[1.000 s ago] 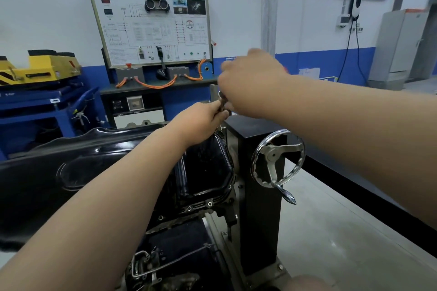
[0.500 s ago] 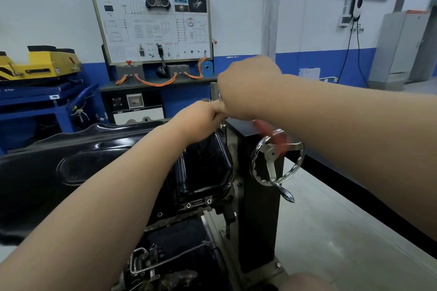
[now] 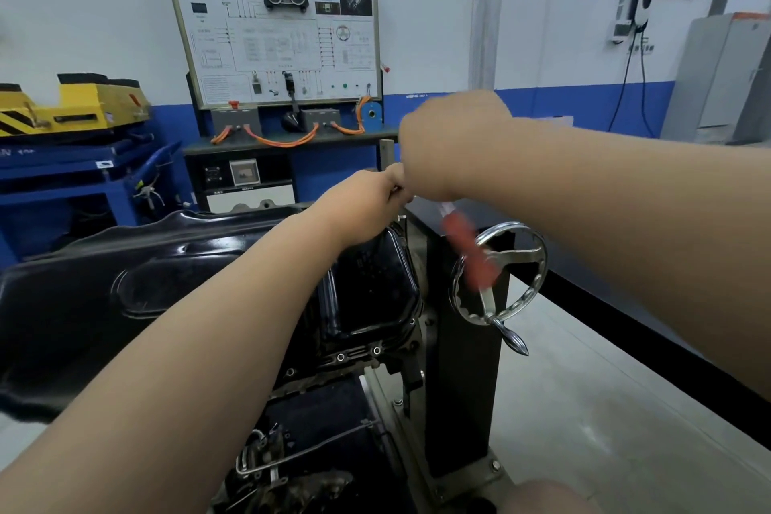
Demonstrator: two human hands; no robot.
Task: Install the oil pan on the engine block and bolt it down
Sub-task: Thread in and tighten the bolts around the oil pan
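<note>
Wrench [image 3: 469, 250], red-handled, by glossy black round-cornered oil pan [image 3: 367, 288]

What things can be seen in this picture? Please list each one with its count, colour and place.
oil pan: one, glossy black, centre, on the engine block
engine block: one, dark, under the pan
stand: one, black, right of the pan
handwheel: one, chrome, on the stand
red-handled tool: one, red handle, blurred, below the right hand
training board: one, white with blue header, back wall
cables: several, orange, under the board
machine: one, yellow and black, far left
bench: one, blue, under the machine
cabinet: one, grey, far right
left hand: one, fingers curled at the pan's far rim; what it pinches is hidden
right hand: one, grips the tool
</note>
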